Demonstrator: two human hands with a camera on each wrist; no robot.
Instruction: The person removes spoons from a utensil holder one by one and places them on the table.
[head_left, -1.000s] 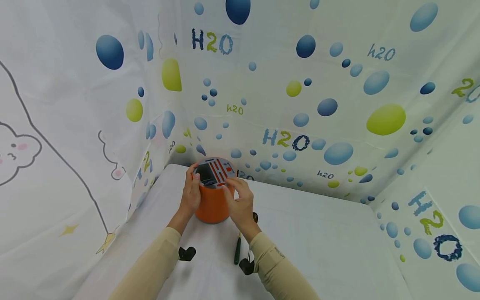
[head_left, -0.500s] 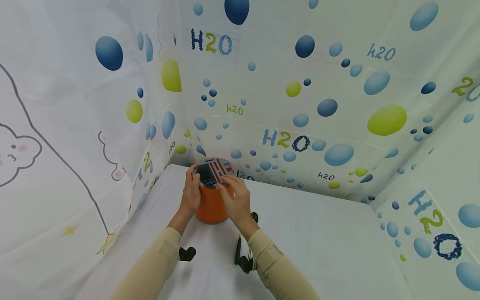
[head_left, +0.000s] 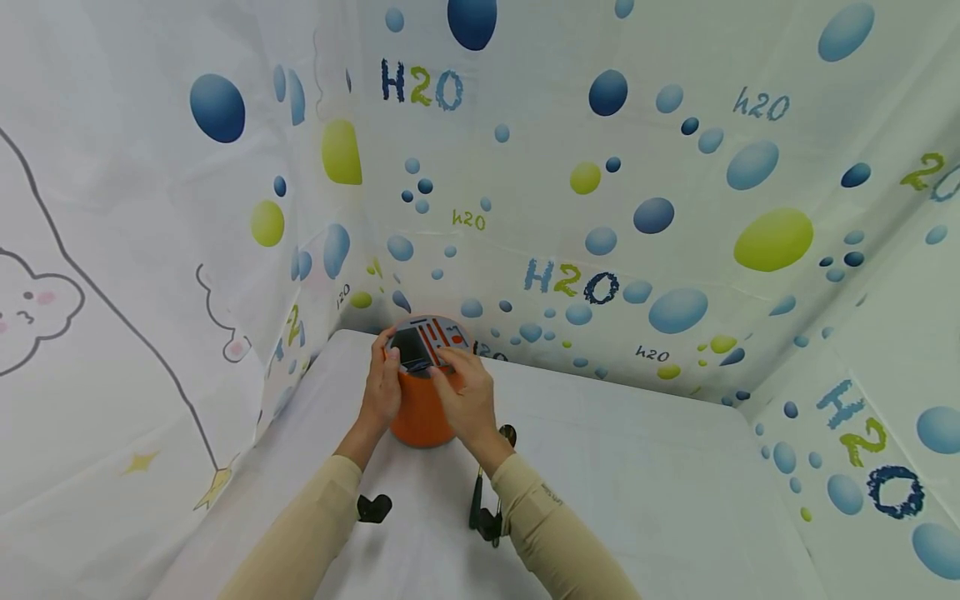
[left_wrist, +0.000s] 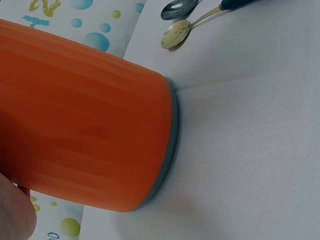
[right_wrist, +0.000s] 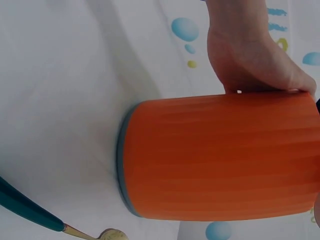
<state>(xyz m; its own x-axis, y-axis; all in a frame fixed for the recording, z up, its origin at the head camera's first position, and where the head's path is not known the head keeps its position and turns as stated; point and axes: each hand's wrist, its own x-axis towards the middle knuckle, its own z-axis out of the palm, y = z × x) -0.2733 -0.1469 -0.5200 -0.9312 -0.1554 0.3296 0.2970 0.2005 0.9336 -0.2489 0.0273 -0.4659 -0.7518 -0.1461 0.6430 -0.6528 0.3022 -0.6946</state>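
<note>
An orange cylindrical utensil holder (head_left: 423,414) stands on the white table, its grey slotted top (head_left: 452,327) facing up. My left hand (head_left: 384,385) grips the holder's left side, thumb on the top's edge beside a large dark opening (head_left: 412,345). That same left hand (right_wrist: 250,57) lies along the orange wall in the right wrist view. At the near right rim is my right hand (head_left: 468,396), thumb and forefinger pinching the edge of the top. Whether it also holds a small part there is hidden. A dark grey base (left_wrist: 171,140) rings the holder's bottom.
Spoons lie to the holder's right: a green-handled one (head_left: 476,502) with a gold bowl (left_wrist: 176,34), and another spoon (left_wrist: 178,8) beside it. Dark pieces (head_left: 373,508) show near both sleeves. Patterned white sheets (head_left: 570,208) rise behind and on both sides.
My right hand has slid left along the near rim of the top, its forearm shifting left with it. The left hand and the utensil holder stay put.
</note>
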